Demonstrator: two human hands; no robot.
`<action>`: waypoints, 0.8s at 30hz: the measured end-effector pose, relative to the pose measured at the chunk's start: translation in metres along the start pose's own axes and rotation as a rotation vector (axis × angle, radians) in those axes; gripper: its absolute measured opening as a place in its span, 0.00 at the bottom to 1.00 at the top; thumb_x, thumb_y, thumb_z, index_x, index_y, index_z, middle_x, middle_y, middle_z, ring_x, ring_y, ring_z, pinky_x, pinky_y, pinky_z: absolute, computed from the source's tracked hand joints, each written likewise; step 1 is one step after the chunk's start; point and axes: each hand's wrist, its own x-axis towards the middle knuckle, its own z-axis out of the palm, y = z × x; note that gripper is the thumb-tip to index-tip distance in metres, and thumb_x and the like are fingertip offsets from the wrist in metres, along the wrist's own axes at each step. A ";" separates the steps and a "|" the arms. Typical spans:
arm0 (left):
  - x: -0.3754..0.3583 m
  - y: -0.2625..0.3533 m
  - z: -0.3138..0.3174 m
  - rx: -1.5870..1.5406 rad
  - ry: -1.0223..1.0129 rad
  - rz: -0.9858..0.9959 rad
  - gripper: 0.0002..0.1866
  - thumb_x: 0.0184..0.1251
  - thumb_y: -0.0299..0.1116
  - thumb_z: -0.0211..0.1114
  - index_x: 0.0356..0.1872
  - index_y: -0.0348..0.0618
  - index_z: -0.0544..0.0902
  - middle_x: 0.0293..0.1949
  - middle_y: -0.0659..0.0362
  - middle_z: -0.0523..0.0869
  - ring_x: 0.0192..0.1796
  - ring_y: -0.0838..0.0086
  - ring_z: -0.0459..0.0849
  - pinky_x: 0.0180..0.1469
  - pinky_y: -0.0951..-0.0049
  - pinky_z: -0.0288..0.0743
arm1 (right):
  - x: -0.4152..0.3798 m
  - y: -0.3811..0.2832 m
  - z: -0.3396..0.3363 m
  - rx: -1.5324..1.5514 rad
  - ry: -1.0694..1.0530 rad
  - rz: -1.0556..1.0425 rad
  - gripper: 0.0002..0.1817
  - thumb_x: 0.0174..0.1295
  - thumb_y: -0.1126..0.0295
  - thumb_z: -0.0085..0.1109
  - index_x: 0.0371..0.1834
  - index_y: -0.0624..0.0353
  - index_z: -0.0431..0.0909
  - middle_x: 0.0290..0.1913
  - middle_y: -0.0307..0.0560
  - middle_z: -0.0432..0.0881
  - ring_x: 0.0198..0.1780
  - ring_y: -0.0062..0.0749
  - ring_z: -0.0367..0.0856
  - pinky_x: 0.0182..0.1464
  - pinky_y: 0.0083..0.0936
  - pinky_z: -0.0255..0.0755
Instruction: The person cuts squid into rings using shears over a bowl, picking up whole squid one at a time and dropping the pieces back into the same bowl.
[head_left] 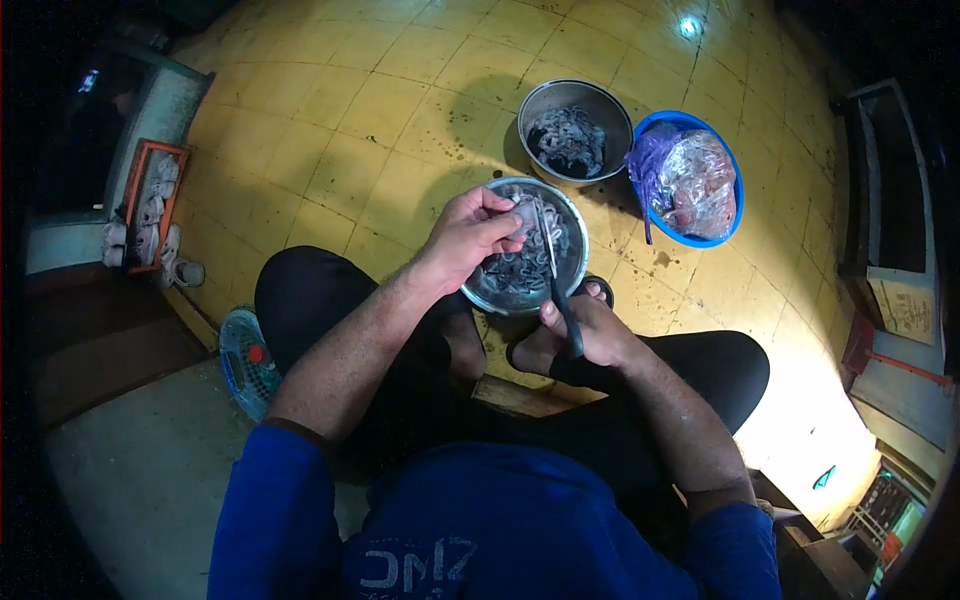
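Observation:
My left hand [475, 238] pinches a pale, soft, translucent piece that looks like squid [525, 214] over the metal bowl [578, 270]. In my right hand [598, 330] is a pair of scissors [551, 252], its dark handle in my fingers and its thin blades pointing away from me beside the pale piece. Below both hands, the bowl holds many pale strips and rings [515, 272] in dark liquid. It stands on the floor between my feet, and my left hand covers part of its left rim.
Beyond the bowl stands a deeper metal pot [540, 95] with pale pieces in dark liquid. Right of it, a blue basin [738, 205] holds clear and purple plastic bags [695, 180]. A basket [240, 350] sits by my left knee; an orange shoe rack [140, 195] is at far left.

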 end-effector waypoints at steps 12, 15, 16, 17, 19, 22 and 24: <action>0.000 -0.001 0.001 -0.066 -0.040 -0.011 0.10 0.63 0.22 0.65 0.40 0.37 0.73 0.38 0.52 0.81 0.34 0.71 0.85 0.36 0.73 0.83 | -0.002 -0.006 0.007 -0.065 -0.008 0.064 0.41 0.64 0.31 0.40 0.18 0.61 0.76 0.16 0.43 0.77 0.21 0.32 0.77 0.28 0.31 0.70; 0.001 -0.001 -0.001 -0.048 -0.037 -0.016 0.09 0.63 0.22 0.65 0.40 0.36 0.73 0.37 0.52 0.82 0.34 0.72 0.85 0.35 0.73 0.83 | -0.003 -0.004 0.008 -0.064 -0.003 0.045 0.40 0.64 0.32 0.43 0.16 0.61 0.76 0.15 0.43 0.77 0.22 0.31 0.78 0.29 0.30 0.71; 0.000 -0.001 -0.002 -0.008 -0.059 -0.037 0.09 0.62 0.23 0.65 0.40 0.36 0.74 0.37 0.52 0.82 0.34 0.72 0.85 0.35 0.74 0.82 | -0.002 -0.004 0.008 -0.065 -0.004 0.045 0.40 0.64 0.32 0.43 0.16 0.61 0.76 0.15 0.43 0.77 0.22 0.31 0.78 0.29 0.30 0.71; 0.000 -0.001 -0.003 0.031 -0.081 -0.059 0.10 0.62 0.23 0.66 0.40 0.36 0.74 0.37 0.53 0.82 0.33 0.72 0.85 0.34 0.74 0.82 | -0.002 -0.004 0.009 -0.070 0.023 0.042 0.40 0.64 0.32 0.44 0.16 0.61 0.76 0.15 0.43 0.76 0.22 0.30 0.78 0.29 0.30 0.71; -0.004 0.001 0.003 0.100 -0.071 -0.103 0.09 0.62 0.23 0.66 0.40 0.36 0.74 0.37 0.53 0.82 0.33 0.73 0.85 0.34 0.75 0.82 | -0.002 -0.004 0.009 -0.076 0.049 0.039 0.39 0.64 0.32 0.44 0.15 0.60 0.75 0.14 0.42 0.76 0.21 0.30 0.78 0.29 0.30 0.71; -0.004 0.001 0.002 0.156 -0.064 -0.139 0.09 0.62 0.24 0.66 0.39 0.36 0.75 0.36 0.54 0.82 0.33 0.74 0.85 0.33 0.76 0.82 | -0.001 0.000 0.009 -0.063 0.008 0.079 0.40 0.63 0.31 0.45 0.15 0.61 0.74 0.15 0.42 0.77 0.21 0.29 0.78 0.28 0.27 0.72; -0.002 0.000 0.000 0.143 -0.066 -0.130 0.09 0.62 0.25 0.66 0.39 0.36 0.75 0.36 0.54 0.82 0.33 0.74 0.85 0.32 0.76 0.82 | 0.000 0.003 0.009 -0.026 0.006 0.084 0.40 0.62 0.30 0.46 0.15 0.61 0.74 0.15 0.42 0.77 0.20 0.28 0.79 0.26 0.24 0.72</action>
